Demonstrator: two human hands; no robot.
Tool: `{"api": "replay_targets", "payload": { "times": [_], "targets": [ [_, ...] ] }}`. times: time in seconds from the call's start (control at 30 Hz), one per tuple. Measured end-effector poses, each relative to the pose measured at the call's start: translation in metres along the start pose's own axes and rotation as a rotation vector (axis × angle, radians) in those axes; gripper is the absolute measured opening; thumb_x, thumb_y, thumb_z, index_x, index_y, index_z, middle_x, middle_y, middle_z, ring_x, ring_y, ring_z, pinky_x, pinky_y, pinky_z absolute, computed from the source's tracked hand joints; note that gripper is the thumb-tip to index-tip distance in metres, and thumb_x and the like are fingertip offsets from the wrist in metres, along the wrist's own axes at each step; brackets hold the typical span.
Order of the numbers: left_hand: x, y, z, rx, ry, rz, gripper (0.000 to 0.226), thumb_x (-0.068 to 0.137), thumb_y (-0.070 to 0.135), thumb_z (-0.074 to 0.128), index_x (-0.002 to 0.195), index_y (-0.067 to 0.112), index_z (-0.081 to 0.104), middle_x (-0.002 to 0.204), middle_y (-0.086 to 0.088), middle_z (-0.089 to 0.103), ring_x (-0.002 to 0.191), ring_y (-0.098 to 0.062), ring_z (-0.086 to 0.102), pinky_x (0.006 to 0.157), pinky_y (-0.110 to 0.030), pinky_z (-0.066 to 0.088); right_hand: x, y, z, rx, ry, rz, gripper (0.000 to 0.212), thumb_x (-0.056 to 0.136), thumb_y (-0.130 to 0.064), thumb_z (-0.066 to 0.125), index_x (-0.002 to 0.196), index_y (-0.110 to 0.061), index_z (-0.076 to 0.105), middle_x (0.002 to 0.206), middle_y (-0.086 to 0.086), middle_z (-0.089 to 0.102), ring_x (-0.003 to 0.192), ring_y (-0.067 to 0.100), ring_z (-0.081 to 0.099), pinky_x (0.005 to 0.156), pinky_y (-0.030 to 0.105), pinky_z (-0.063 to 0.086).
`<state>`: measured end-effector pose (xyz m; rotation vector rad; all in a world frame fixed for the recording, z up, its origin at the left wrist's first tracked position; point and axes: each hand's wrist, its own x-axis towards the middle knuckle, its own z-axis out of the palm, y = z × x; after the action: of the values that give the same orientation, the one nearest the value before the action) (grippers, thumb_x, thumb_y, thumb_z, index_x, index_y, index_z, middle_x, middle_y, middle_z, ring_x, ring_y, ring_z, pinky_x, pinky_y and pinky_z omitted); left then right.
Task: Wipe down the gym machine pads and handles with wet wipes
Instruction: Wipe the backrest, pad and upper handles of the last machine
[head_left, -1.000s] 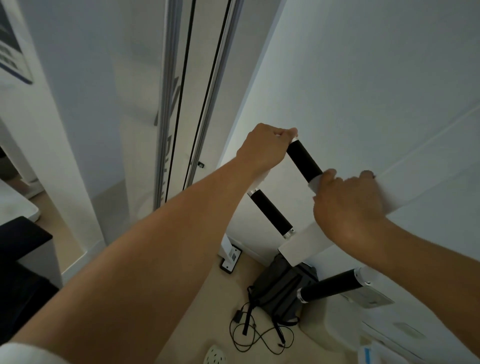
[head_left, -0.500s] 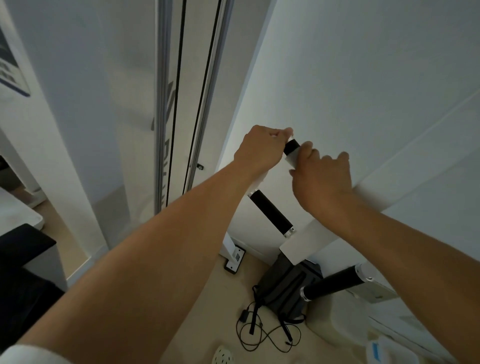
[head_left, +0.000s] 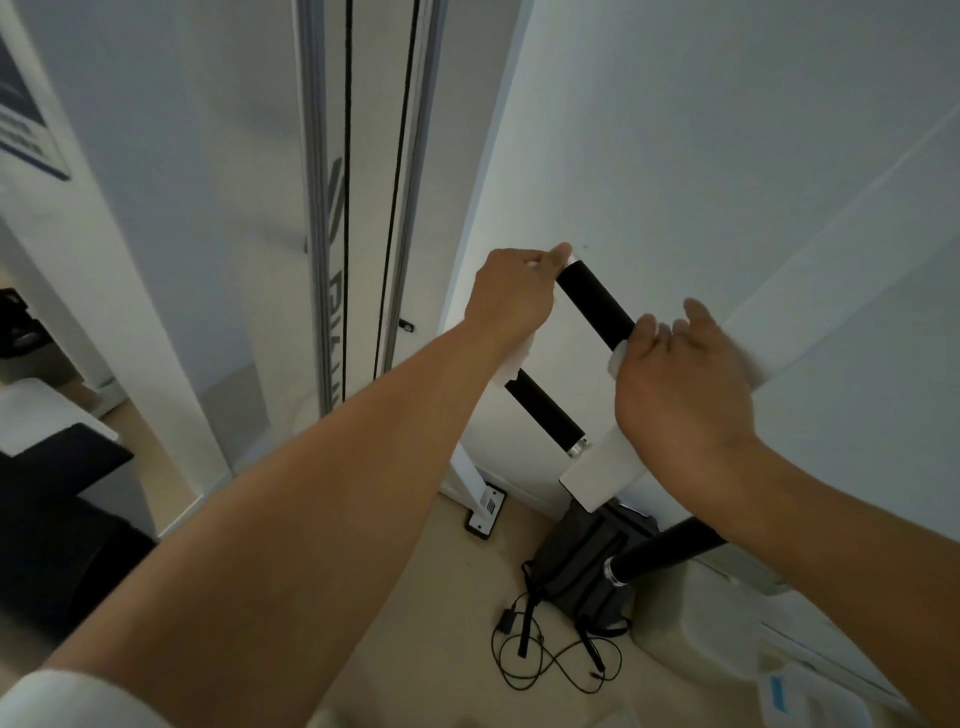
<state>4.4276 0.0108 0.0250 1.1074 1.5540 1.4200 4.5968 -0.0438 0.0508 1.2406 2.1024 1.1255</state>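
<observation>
Black foam on the upper handle (head_left: 597, 303) is what both hands are working. The left hand (head_left: 511, 301) has its fingers curled round the far end of that handle, with a bit of white wipe (head_left: 514, 364) hanging below the wrist. The right hand (head_left: 680, 379) sits at the handle's near end; its fingers are loosely spread and only lightly bent, and a second white wipe (head_left: 618, 358) shows under the palm against the grip. Whether those fingers actually pinch that wipe I cannot tell.

Just below the upper handle runs a second black handle (head_left: 545, 413), and lower still, to the right, a third (head_left: 660, 553); neither is touched by a hand. By my judgement the job is in its handle stage, with those two and any pads, which are out of view, possibly left to do.
</observation>
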Motion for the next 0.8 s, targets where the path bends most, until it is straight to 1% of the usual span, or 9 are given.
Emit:
{"api": "replay_targets", "payload": {
  "times": [0.1,0.2,0.37,0.47,0.57,0.63,0.67,0.73,0.8],
  "targets": [
    [-0.030,-0.020,-0.011,-0.084,0.107,-0.033,0.028,0.099,0.043,0.059,0.107,0.021,0.075,0.080,0.009,0.067,0.071,-0.003,0.060,0.071,-0.021,0.048,-0.006,0.004,0.009,0.030,0.187,-0.009,0.073,0.079,0.003,0.009,0.142,0.018,0.044,0.098,0.015,0.075,0.100,0.028,0.070,0.128,0.046,0.013],
    [-0.071,-0.048,-0.020,-0.123,0.179,-0.188,0.024,0.099,0.041,0.060,0.110,0.023,0.072,0.086,0.010,0.066,0.073,-0.001,0.058,0.065,-0.019,0.043,-0.011,0.004,0.018,0.022,0.256,-0.076,0.081,0.076,0.005,-0.004,0.146,0.020,0.033,0.106,0.017,0.074,0.113,0.030,0.065,0.129,0.047,0.008],
    [-0.137,-0.083,-0.013,-0.128,0.290,-0.435,0.023,0.098,0.045,0.060,0.110,0.028,0.068,0.094,0.003,0.065,0.080,-0.014,0.061,0.063,-0.027,0.045,-0.023,0.013,0.026,-0.009,0.322,-0.128,0.061,0.090,0.004,0.019,0.149,0.015,0.032,0.128,0.024,0.066,0.130,0.035,0.056,0.128,0.052,0.004],
    [-0.171,-0.096,-0.003,-0.235,0.357,-0.543,0.020,0.095,0.046,0.063,0.105,0.030,0.067,0.105,-0.004,0.065,0.093,-0.023,0.064,0.080,-0.036,0.054,-0.035,0.017,0.025,0.055,0.310,-0.215,0.060,0.094,-0.008,0.019,0.146,0.009,0.043,0.141,0.027,0.057,0.141,0.037,0.045,0.127,0.053,0.003],
    [-0.201,-0.107,0.005,-0.334,0.428,-0.650,0.035,0.090,0.049,0.067,0.115,0.025,0.068,0.110,-0.008,0.065,0.100,-0.029,0.063,0.084,-0.039,0.054,-0.050,0.007,0.026,0.346,0.325,-0.366,0.055,0.095,-0.011,0.027,0.145,-0.003,0.049,0.137,0.015,0.062,0.141,0.032,0.047,0.127,0.050,0.008],
    [-0.222,-0.110,0.006,-0.461,0.490,-0.695,0.031,0.088,0.045,0.071,0.113,0.025,0.073,0.116,-0.008,0.063,0.101,-0.029,0.062,0.082,-0.038,0.052,-0.060,-0.008,0.029,0.699,0.246,-0.482,0.051,0.101,-0.010,0.038,0.152,-0.016,0.044,0.135,0.007,0.065,0.128,0.024,0.056,0.119,0.040,0.028],
    [-0.233,-0.111,0.005,-0.539,0.522,-0.699,0.029,0.088,0.043,0.072,0.110,0.025,0.075,0.120,-0.009,0.063,0.100,-0.028,0.062,0.083,-0.038,0.052,-0.066,-0.019,0.030,0.912,0.199,-0.505,0.050,0.104,-0.010,0.041,0.152,-0.022,0.045,0.127,0.004,0.068,0.111,0.021,0.063,0.102,0.033,0.044],
    [-0.258,-0.112,-0.001,-0.661,0.599,-0.665,0.026,0.091,0.042,0.069,0.106,0.023,0.078,0.112,-0.008,0.067,0.085,-0.021,0.065,0.075,-0.033,0.053,-0.074,-0.048,0.031,1.288,0.164,-0.544,0.047,0.106,-0.012,0.046,0.149,-0.029,0.051,0.111,0.004,0.073,0.076,0.011,0.058,0.065,0.021,0.042],
    [-0.285,-0.112,-0.009,-0.757,0.683,-0.611,0.030,0.098,0.043,0.060,0.105,0.019,0.076,0.089,-0.005,0.069,0.063,-0.014,0.064,0.062,-0.027,0.051,-0.085,-0.084,0.029,1.547,0.176,-0.589,0.042,0.104,-0.012,0.054,0.141,-0.029,0.061,0.110,0.000,0.074,0.069,0.001,0.053,0.059,0.011,0.038]
  ]
}}
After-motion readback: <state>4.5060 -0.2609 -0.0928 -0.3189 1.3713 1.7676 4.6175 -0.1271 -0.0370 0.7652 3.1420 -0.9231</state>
